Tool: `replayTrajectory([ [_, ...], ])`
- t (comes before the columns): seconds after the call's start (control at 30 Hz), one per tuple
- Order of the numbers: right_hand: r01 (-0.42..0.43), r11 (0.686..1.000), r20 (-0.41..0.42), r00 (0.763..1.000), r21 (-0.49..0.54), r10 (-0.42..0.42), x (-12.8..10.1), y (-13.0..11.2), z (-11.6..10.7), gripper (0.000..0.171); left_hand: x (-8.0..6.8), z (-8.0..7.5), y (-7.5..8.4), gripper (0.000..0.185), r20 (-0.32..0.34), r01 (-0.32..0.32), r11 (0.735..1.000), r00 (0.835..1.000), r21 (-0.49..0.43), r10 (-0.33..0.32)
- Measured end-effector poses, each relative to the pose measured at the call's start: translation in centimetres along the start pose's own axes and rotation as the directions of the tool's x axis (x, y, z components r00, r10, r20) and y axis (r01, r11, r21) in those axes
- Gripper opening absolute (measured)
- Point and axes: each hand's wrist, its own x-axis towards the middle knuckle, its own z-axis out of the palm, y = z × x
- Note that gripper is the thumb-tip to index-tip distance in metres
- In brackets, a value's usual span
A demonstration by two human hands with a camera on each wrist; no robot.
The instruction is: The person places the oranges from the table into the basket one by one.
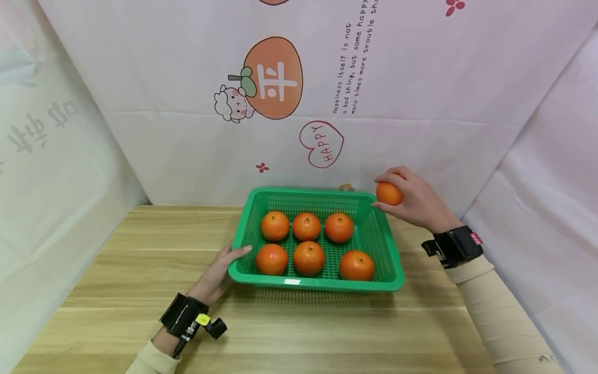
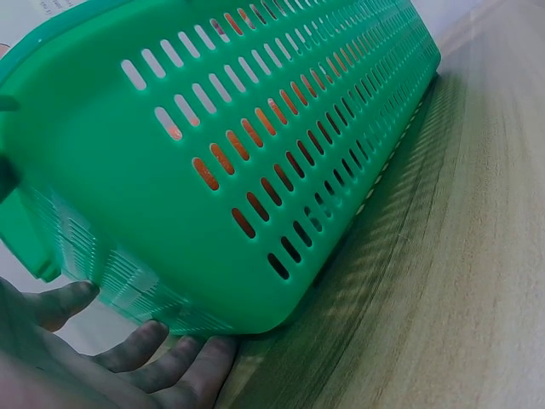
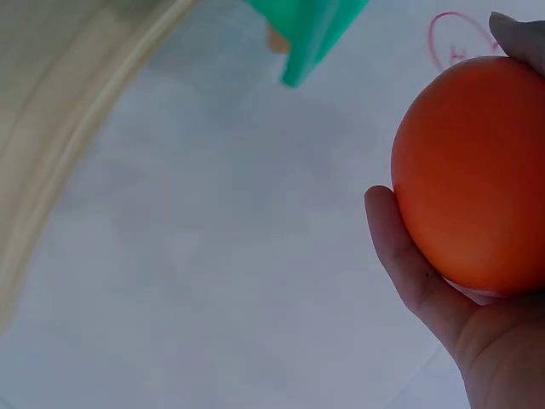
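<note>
right hand (image 1: 413,200) grips orange (image 1: 389,193) above basket's (image 1: 374,234) far right corner | left hand (image 1: 219,270) flat, fingers straight against basket's left wall | risk: orange may clip rim, roll off table (image 1: 140,270)

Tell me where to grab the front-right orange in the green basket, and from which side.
Come straight down from above and close the fingers round the middle of the front-right orange. The green basket walls block a side approach, and its right wall sits close beside the fruit. There is a gap to the front-middle orange, so one finger can probably go there.
</note>
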Motion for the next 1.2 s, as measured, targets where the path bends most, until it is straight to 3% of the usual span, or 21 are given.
replayTrajectory([
  [0.37, 0.072, 0.997, 0.02, 0.997, 0.031, -0.073, 1.6, -2.6, -0.2, 0.051, 0.1, 0.0, 0.3, 0.075, 0.005, -0.006, 1.0, 1.0, -0.005, 0.006],
  [0.53, 0.082, 0.995, 0.091, 0.992, 0.053, -0.087, 2.2, -3.7, 0.4, 0.051, 0.1, -0.1, 0.3, 0.075, 0.006, -0.003, 1.0, 1.0, -0.004, 0.003],
  [0.8, 0.046, 0.992, 0.3, 0.95, 0.121, -0.081, 2.7, -5.5, 1.9, 0.053, 0.0, 0.0, 0.1, 0.075, 0.014, -0.005, 1.0, 1.0, -0.002, 0.005],
  [1.2, 0.019, 0.997, 0.425, 0.904, 0.079, -0.051, 3.9, -7.9, 3.7, 0.071, 0.0, 0.1, 0.0, 0.074, 0.015, -0.002, 1.0, 1.0, -0.003, 0.002],
])
